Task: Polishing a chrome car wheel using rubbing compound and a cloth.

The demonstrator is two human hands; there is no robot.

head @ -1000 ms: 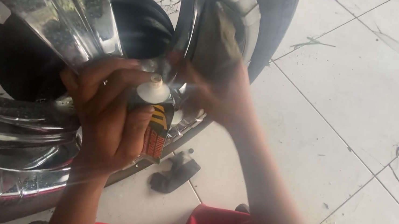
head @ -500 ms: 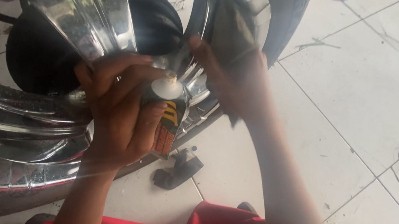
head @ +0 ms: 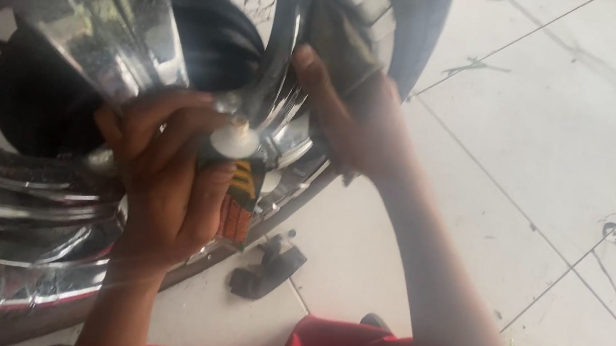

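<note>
Holding a small can (head: pixel 236 190) with a white cap, my left hand (head: pixel 171 183) is closed tight around it, and the yellow, black and orange label peeks out between my fingers. The can sits right against the shiny chrome wheel (head: pixel 71 30), near the lower edge of the rim, with its cap pointing up at one of the bright spokes. A second ago the can was a bit lower and more to the left in my view; now the hand and the can have gone up and closer to the spoke, so I think the can is getting lined up with the spot I am working on. My right hand (head: pixel 351 121) is pressed on the inner edge of the rim, up by the dark tyre (head: pixel 424 16), and it has slid a little higher too. Something dark, maybe a cloth, seems to be under it, but I cannot tell if the fingers are gripping it or just lying flat. A small black tool (head: pixel 268 266) lies on the white tiled floor (head: pixel 566 143), just beside the bottom of the wheel, and it has not been touched.
</note>
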